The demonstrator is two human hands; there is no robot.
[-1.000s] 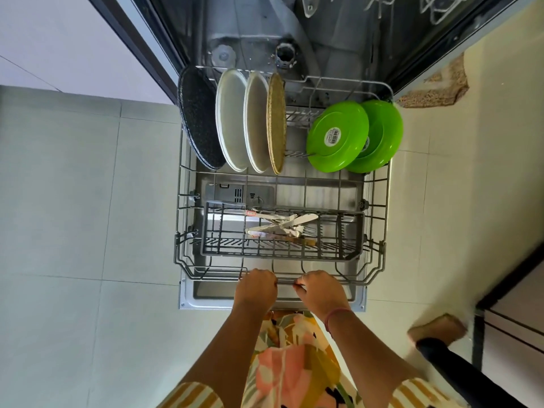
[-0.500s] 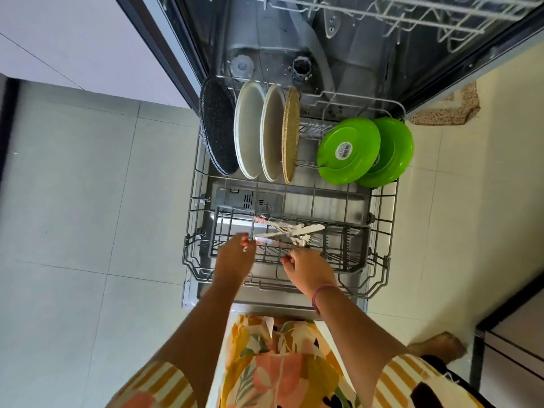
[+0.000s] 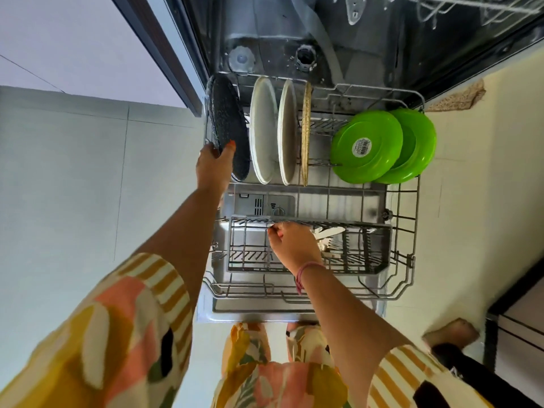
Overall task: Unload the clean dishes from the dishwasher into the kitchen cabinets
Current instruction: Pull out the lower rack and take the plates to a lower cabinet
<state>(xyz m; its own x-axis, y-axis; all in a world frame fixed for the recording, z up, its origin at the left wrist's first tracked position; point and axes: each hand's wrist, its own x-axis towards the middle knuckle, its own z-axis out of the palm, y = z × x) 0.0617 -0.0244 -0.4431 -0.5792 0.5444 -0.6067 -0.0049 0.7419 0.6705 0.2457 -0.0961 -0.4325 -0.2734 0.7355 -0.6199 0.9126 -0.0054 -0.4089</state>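
Just beyond the left hand (image 3: pixel 213 163), at the far-left end of the pulled-out lower rack (image 3: pixel 407 245), a dark speckled plate (image 3: pixel 228 128) stands on edge between the tines. That hand pinches its near rim, thumb on the plate's face and fingers curled behind. The right hand (image 3: pixel 293 245) sits closer to the body, over the cutlery basket (image 3: pixel 368 248), fingers curled around the basket's top wire; whether it also holds a utensil cannot be told.

Risk lies mainly in the one-handed pinch. A plate this broad, lifted by its edge alone, may swing or slip, and if it tilts to the right of the hand it could knock the two white plates (image 3: pixel 273 131) standing just beside it, or the woven round mat (image 3: pixel 306 134) after them. Catching the rim on a tine during the lift could jerk it loose. Leaning on the basket with the right hand might also tip it and rattle the pale cutlery (image 3: pixel 328 234).

As for looks, the dark plate is large, round, matt black with fine pale flecks, and upright. Further right of both hands, two bright green plates (image 3: pixel 379 145) lean overlapped against the rack's side.
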